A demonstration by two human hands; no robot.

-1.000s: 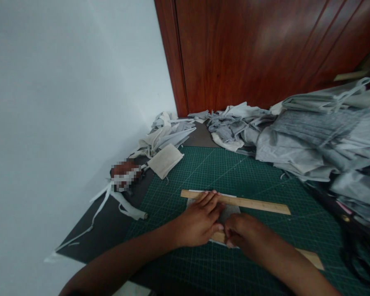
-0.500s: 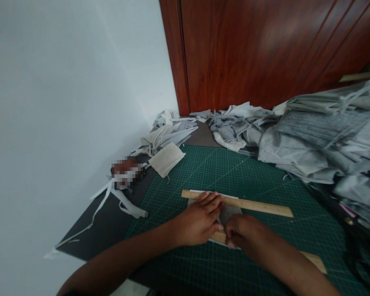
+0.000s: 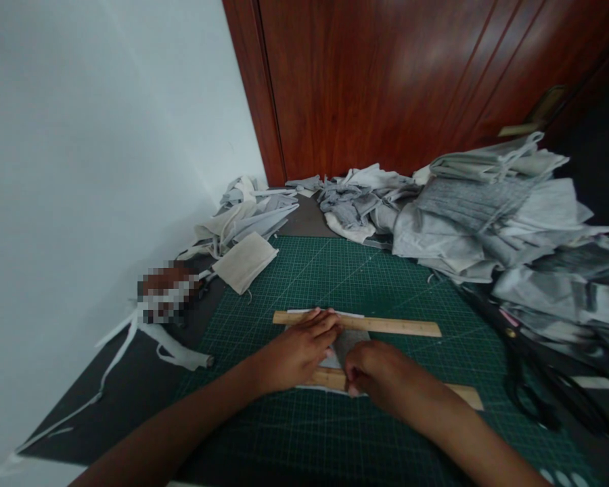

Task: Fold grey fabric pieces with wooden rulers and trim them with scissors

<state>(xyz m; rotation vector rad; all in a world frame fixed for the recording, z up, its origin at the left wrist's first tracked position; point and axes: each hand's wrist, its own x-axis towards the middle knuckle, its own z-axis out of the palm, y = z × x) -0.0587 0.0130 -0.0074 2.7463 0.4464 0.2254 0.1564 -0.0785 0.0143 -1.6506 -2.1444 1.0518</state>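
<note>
A piece of grey fabric [image 3: 352, 340] lies under my hands on a green cutting mat [image 3: 329, 270], with white edges showing at its far and near sides. Two wooden rulers cross it, a far ruler [image 3: 400, 327] and a near ruler [image 3: 329, 377]. My left hand [image 3: 304, 345] lies with its fingers stretched flat over the far ruler and the fabric. Curled fingers of my right hand [image 3: 373, 368] pinch at the fabric beside the near ruler; their tips are partly hidden.
Black scissors [image 3: 528, 368] lie at the right. Behind them, a heap of grey and white cloth [image 3: 467, 210] spreads along the mat's edge. A beige cloth square [image 3: 246, 262] and more scraps [image 3: 243, 216] lie at the left, beside a white wall [image 3: 106, 135].
The view has turned to the right, so things appear farther left. My left thumb has drawn back from the near ruler, baring more of it. My right hand keeps its curled shape.
</note>
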